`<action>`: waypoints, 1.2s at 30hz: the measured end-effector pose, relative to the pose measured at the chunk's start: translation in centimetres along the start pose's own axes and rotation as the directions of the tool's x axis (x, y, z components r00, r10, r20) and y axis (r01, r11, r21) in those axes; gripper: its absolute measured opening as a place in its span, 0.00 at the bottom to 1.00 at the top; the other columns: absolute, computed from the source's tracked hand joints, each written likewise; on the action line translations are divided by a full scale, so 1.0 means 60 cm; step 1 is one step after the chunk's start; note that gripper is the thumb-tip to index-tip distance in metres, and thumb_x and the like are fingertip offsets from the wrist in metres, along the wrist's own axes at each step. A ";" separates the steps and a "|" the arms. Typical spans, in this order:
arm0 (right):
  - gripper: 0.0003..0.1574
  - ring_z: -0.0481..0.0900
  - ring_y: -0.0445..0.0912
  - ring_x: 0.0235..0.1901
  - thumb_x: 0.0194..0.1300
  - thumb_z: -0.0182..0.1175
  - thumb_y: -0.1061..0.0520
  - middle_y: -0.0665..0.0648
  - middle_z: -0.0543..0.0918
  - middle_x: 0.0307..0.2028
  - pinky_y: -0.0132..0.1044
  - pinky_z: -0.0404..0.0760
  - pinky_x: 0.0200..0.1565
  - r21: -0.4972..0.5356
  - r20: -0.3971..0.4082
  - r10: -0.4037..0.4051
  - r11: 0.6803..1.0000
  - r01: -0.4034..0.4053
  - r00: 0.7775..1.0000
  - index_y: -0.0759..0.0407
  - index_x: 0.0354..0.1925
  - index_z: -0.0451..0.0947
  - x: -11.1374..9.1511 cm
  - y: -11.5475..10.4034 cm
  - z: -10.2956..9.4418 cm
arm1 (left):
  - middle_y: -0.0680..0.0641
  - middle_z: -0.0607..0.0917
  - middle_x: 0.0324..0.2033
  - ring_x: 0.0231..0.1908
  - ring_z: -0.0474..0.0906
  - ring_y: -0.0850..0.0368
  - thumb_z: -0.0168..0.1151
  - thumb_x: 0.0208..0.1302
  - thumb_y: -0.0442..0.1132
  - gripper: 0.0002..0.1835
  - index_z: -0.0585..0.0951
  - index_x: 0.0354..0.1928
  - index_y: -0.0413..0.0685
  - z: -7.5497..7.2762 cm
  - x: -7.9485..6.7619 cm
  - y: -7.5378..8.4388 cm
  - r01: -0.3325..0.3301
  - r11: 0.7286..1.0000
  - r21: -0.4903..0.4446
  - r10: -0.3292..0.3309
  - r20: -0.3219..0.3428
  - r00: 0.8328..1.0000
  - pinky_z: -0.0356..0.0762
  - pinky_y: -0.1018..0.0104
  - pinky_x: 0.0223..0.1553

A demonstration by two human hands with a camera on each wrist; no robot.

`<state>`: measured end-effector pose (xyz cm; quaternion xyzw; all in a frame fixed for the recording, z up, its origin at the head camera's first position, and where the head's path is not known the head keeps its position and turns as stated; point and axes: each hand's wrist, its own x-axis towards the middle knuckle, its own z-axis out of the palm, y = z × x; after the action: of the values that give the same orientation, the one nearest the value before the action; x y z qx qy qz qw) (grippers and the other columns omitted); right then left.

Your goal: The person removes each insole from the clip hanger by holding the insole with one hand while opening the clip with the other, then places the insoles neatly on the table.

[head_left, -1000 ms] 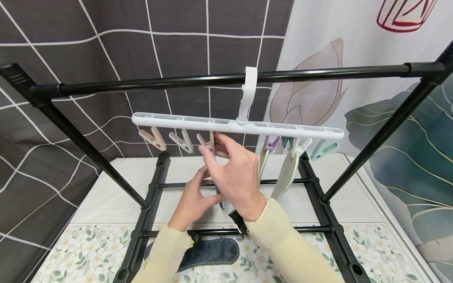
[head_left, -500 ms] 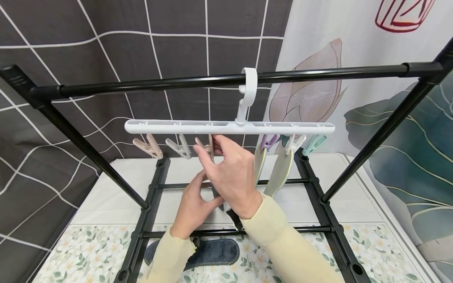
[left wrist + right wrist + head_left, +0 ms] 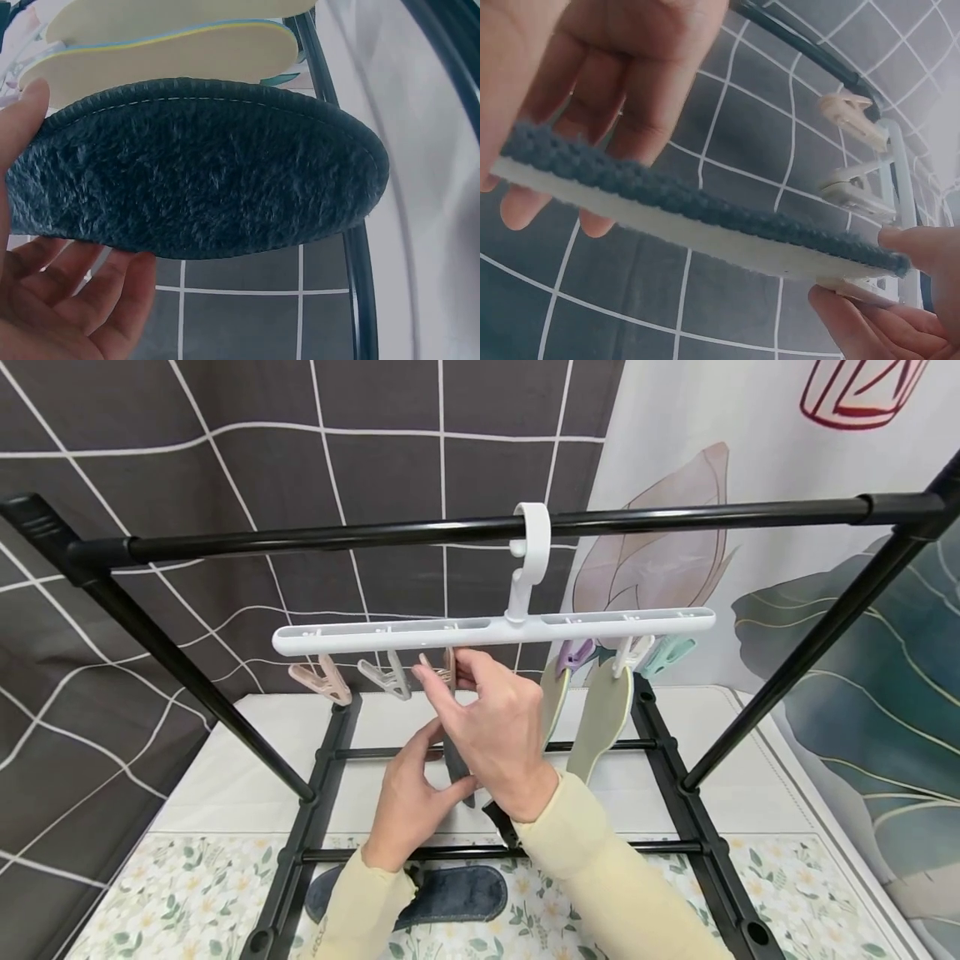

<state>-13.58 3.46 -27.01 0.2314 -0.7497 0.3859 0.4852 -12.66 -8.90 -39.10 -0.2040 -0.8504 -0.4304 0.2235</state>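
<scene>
In the head view, a white clip hanger [image 3: 390, 633] hangs by its hook from the black bar [image 3: 337, 537]. My right hand [image 3: 498, 727] pinches a beige clothespin [image 3: 451, 664] under the hanger. Below it my left hand [image 3: 412, 802] holds a dark blue fuzzy insole [image 3: 202, 172], thumb on one long edge and fingertips on the other. Seen edge-on in the right wrist view, the insole [image 3: 705, 210] reaches the right hand's fingers at the clothespin. How far its end sits inside the clip is hidden.
Two pale insoles [image 3: 606, 710] hang from a purple and a white clothespin on the right. A beige clothespin [image 3: 324, 681] and a grey one [image 3: 386, 675] hang on the left. Another dark blue insole [image 3: 465, 893] lies on the floral mat [image 3: 187, 893] within the rack's black frame.
The hanger has swung from its right end low to its right end slightly high, carrying the pale insoles along. More of the dark insole shows between my hands, which have barely moved.
</scene>
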 end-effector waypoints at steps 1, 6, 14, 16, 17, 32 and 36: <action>0.14 0.83 0.38 0.25 0.56 0.66 0.50 0.53 0.84 0.24 0.30 0.80 0.29 0.000 0.002 0.002 1.000 -0.002 1.000 0.60 0.28 0.79 0.000 0.001 0.000 | 0.56 0.73 0.57 0.50 0.76 0.55 0.71 0.47 0.56 0.43 0.64 0.66 0.60 0.000 -0.001 -0.001 0.001 1.000 -0.003 -0.001 0.001 1.000 0.74 0.65 0.49; 0.13 0.83 0.37 0.26 0.57 0.65 0.50 0.53 0.85 0.25 0.30 0.80 0.28 0.001 0.018 0.009 1.000 -0.009 1.000 0.60 0.29 0.79 -0.001 0.004 0.000 | 0.55 0.74 0.56 0.50 0.76 0.54 0.70 0.47 0.58 0.45 0.63 0.67 0.59 -0.001 -0.003 -0.004 -0.011 1.000 0.000 0.011 -0.002 1.000 0.74 0.64 0.49; 0.11 0.83 0.37 0.26 0.58 0.64 0.52 0.53 0.85 0.25 0.28 0.80 0.31 0.039 0.024 0.016 0.999 -0.016 1.000 0.60 0.29 0.79 0.002 0.004 -0.003 | 0.55 0.75 0.55 0.49 0.76 0.55 0.70 0.46 0.58 0.46 0.62 0.68 0.58 0.000 -0.005 -0.003 -0.027 1.000 -0.013 0.027 -0.003 1.000 0.74 0.63 0.48; 0.11 0.83 0.37 0.26 0.58 0.64 0.52 0.52 0.85 0.25 0.28 0.80 0.31 0.041 0.026 0.022 0.999 -0.023 0.999 0.60 0.29 0.80 0.002 0.004 -0.004 | 0.56 0.75 0.55 0.48 0.76 0.56 0.70 0.46 0.58 0.46 0.62 0.68 0.59 0.000 -0.006 -0.003 -0.019 1.000 -0.017 0.019 -0.001 1.000 0.75 0.62 0.48; 0.11 0.83 0.37 0.26 0.58 0.64 0.52 0.52 0.85 0.25 0.28 0.80 0.31 0.041 0.025 0.024 0.999 -0.025 0.999 0.59 0.29 0.80 0.002 0.004 -0.004 | 0.56 0.75 0.55 0.48 0.76 0.56 0.70 0.46 0.58 0.46 0.62 0.68 0.60 0.000 -0.006 -0.003 -0.014 1.000 -0.016 0.014 -0.001 1.000 0.75 0.61 0.48; 0.09 0.83 0.37 0.25 0.58 0.64 0.53 0.51 0.85 0.25 0.29 0.80 0.29 0.055 0.003 0.028 0.998 -0.029 1.000 0.58 0.29 0.82 0.003 0.006 -0.008 | 0.57 0.76 0.53 0.46 0.77 0.57 0.71 0.45 0.57 0.46 0.63 0.67 0.59 -0.001 -0.005 0.001 -0.019 1.000 -0.009 0.019 -0.001 1.000 0.77 0.59 0.46; 0.09 0.83 0.37 0.26 0.58 0.64 0.53 0.51 0.85 0.25 0.29 0.80 0.30 0.071 0.010 0.034 0.997 -0.035 0.999 0.58 0.29 0.82 0.003 0.006 -0.008 | 0.56 0.77 0.53 0.46 0.77 0.57 0.71 0.45 0.57 0.46 0.63 0.67 0.58 -0.001 -0.006 0.002 -0.023 1.000 -0.009 0.023 -0.004 1.000 0.76 0.62 0.46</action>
<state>-13.64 4.08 -26.88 0.2371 -0.7416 0.4196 0.4667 -12.31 -8.93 -39.18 -0.2137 -0.8457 -0.4318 0.2293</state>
